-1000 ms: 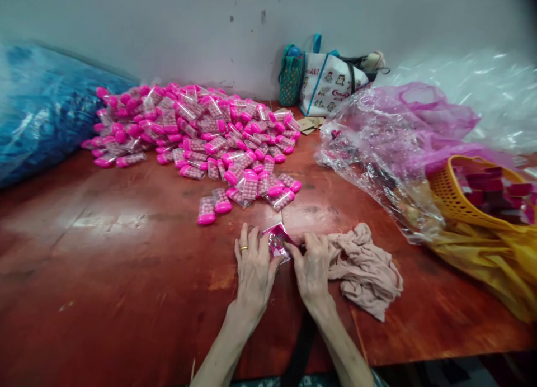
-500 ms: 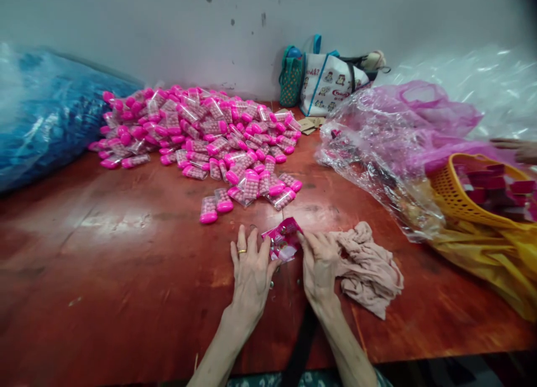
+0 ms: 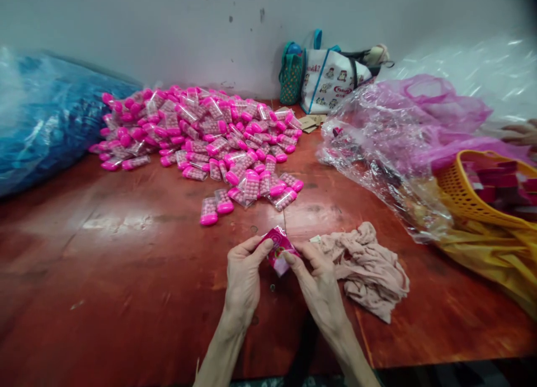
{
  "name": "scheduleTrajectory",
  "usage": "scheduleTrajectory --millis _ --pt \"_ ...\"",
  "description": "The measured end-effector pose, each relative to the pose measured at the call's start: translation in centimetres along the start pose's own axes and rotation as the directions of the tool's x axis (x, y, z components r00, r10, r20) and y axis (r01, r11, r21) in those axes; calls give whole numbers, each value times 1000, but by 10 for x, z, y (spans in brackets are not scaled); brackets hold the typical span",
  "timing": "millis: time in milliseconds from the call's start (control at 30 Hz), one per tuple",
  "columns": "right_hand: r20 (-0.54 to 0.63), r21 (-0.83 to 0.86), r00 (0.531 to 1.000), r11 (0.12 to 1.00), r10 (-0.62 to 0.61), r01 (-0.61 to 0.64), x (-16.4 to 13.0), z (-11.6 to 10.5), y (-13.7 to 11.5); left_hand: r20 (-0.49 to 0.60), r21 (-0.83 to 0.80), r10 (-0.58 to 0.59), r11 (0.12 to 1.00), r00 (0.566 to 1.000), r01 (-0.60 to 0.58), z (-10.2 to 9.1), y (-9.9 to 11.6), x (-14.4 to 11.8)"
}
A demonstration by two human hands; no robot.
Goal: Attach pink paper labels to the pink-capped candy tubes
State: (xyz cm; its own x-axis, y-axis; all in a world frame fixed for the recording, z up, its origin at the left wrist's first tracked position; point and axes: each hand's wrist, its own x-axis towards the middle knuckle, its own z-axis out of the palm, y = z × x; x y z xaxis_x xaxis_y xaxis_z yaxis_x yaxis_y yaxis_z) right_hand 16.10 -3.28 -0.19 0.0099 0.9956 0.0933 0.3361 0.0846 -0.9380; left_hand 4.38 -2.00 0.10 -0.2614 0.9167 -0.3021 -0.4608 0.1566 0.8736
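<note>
My left hand (image 3: 242, 275) and my right hand (image 3: 316, 275) together pinch a small pink packet (image 3: 278, 249) just above the red table (image 3: 126, 264). A gold ring sits on a finger of the left hand. Beyond the hands lies a big heap of pink-capped clear packs (image 3: 201, 135), the nearest ones a short reach ahead. A crumpled beige cloth (image 3: 369, 269) lies right beside my right hand.
A blue plastic sack (image 3: 46, 118) fills the far left. Clear and pink plastic bags (image 3: 394, 135) and an orange basket (image 3: 465, 194) holding red items crowd the right. Tote bags (image 3: 327, 79) stand against the wall. Another person's hand (image 3: 518, 132) shows at the right edge.
Both hands have lifted the pink packet off the table and closed their fingers on it; before, the left hand lay flat beside it.
</note>
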Motion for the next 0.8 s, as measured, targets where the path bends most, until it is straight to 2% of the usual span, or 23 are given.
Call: scheduleTrajectory --millis 100,167,267,433,600,800 --pt "64 134 991 983 119 -126 -1 6 -1 -29 -29 -22 999 999 21 -2 0 0" --pt "55 189 985 966 166 -174 -2 11 -3 -34 -39 -33 999 999 31 -3 1 -2" --pt "34 219 982 957 188 -190 -3 17 -4 -43 -51 -32 998 999 30 -3 0 -3" --pt "74 231 982 955 171 -184 0 16 -2 -67 -44 8 999 998 -11 -7 -5 -4" --pt "72 292 971 926 226 -237 -1 19 0 -80 -46 18 999 997 -22 -9 -10 -6" --pt "120 220 974 951 193 -216 0 25 -1 -222 170 189 973 957 -153 -14 -10 -4"
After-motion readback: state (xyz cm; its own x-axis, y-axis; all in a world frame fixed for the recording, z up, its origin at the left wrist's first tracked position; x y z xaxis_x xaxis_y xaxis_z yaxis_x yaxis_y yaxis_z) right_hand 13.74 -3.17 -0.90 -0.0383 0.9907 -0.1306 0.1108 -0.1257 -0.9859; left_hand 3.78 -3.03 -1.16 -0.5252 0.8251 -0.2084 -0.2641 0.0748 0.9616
